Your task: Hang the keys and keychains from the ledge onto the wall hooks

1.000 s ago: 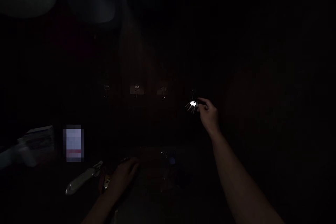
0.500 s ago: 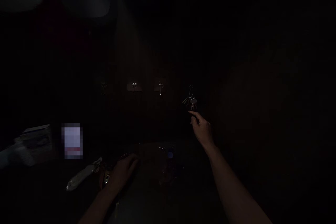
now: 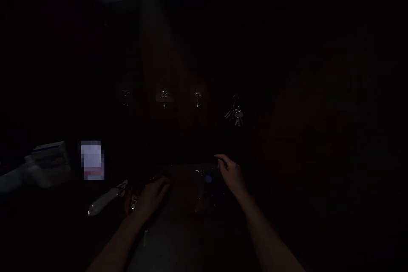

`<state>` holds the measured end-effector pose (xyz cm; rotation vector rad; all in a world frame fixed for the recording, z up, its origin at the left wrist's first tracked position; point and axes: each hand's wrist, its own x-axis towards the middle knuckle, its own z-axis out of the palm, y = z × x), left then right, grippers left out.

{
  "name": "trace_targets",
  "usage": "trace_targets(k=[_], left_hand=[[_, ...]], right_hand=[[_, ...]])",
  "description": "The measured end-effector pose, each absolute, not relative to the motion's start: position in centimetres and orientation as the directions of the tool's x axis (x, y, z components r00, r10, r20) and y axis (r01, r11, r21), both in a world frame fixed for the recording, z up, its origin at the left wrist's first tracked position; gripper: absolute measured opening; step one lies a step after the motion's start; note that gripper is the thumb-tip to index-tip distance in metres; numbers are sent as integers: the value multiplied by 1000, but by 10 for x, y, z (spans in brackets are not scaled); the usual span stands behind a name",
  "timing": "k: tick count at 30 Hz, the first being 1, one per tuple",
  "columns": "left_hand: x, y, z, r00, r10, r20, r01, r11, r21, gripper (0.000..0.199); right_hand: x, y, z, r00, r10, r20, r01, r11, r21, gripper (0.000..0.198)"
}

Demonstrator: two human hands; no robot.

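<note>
The scene is very dark. My right hand (image 3: 232,174) hovers below the hanging keys, index finger stretched out and thumb apart, with nothing visible in it. A bunch of keys (image 3: 238,115) hangs from the rightmost hook on the wall. Just left of my right fingertips lie a small bluish round thing (image 3: 208,178) and a small shiny metal piece (image 3: 199,171). My left hand (image 3: 153,195) rests low on the dark surface, its thumb reaching out and its other fingers partly lost in shadow. Beside its wrist is a shiny metallic thing (image 3: 133,202), too dim to name.
Several hooks line the wall, among them a left-middle hook (image 3: 165,97) and a right-middle hook (image 3: 198,97). On the left are a long pale object with a metal end (image 3: 106,199), a blurred-out bright rectangle (image 3: 92,159) and a pale box (image 3: 52,161). Most else is black.
My right hand has drawn down and left, away from the keys, which stay on the hook. The view has tilted slightly; my left hand keeps its place.
</note>
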<state>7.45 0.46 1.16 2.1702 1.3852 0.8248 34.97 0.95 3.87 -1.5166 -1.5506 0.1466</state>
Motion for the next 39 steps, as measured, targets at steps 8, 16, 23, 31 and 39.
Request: trace_targets(k=[8,16,23,31,39], left_hand=[[74,5,10,338,913,229,659,-403,635,25],[75,2,11,354,900,255,697,-436,570,25],[79,0,9,466,834,296,658,-550,514,25],[85,-5,12,536,796,281,614,-595,519,26],[84,-1,5,563,768,305,565,-627,537,24]], right_hand=[[349,7,17,125,887,444,690,243,-682,28],[363,14,4,135,915,380,776,141,-614,32],[359,11,-2,77,958,276,763,121,-635,36],[338,10,-1,9,946,323,745,209,-634,33],[346,29,-11,196,916,351,893,-19,-449,31]])
